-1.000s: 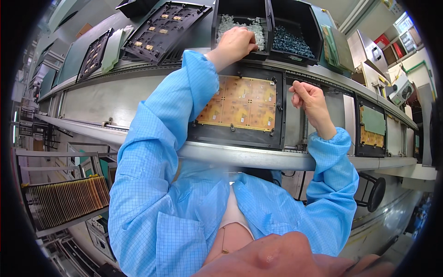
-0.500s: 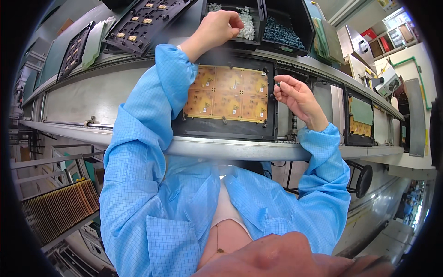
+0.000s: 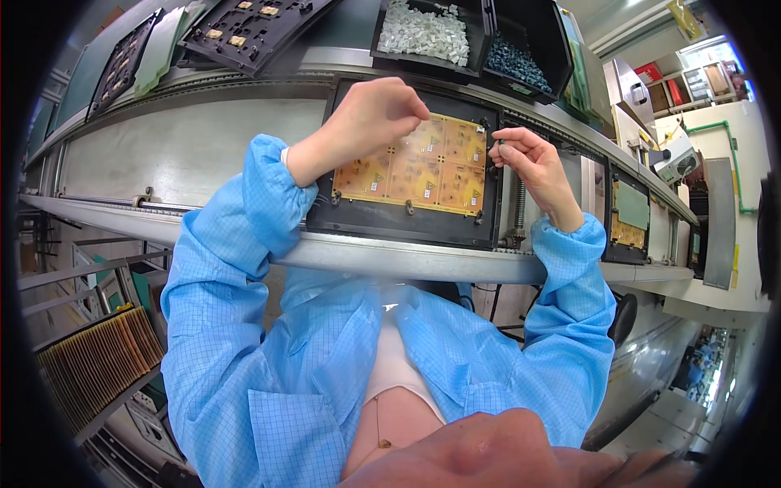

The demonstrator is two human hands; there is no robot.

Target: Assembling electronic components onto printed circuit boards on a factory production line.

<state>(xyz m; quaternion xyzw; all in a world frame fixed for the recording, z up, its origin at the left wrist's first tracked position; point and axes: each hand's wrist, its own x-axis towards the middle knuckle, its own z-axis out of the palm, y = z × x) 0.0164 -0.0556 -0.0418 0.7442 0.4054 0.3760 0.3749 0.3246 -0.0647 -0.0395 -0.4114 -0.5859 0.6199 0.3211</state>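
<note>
A yellow-brown circuit board panel (image 3: 415, 177), divided into several like sections, lies in a black carrier frame (image 3: 358, 215) on the conveyor. My left hand (image 3: 366, 122) hovers above the panel's upper left part, thumb and forefinger pinched together. Whatever that pinch holds, if anything, is hidden. By the carrier's right edge, my right hand (image 3: 533, 167) pinches a small dark blue-green component (image 3: 499, 142) between thumb and fingertips. Beyond the carrier stand a black bin of white components (image 3: 423, 32) and another of dark blue components (image 3: 517, 61).
Metal conveyor rails run left to right, the near rail (image 3: 390, 259) just in front of me. A second carrier (image 3: 628, 215) with a green sheet sits to the right. Black trays (image 3: 244, 34) lean at the far left; a rack of boards (image 3: 102, 362) stands at lower left.
My left hand has come back from the bin of white components to above the panel. The right hand keeps its pinch beside the carrier. The view has shifted slightly.
</note>
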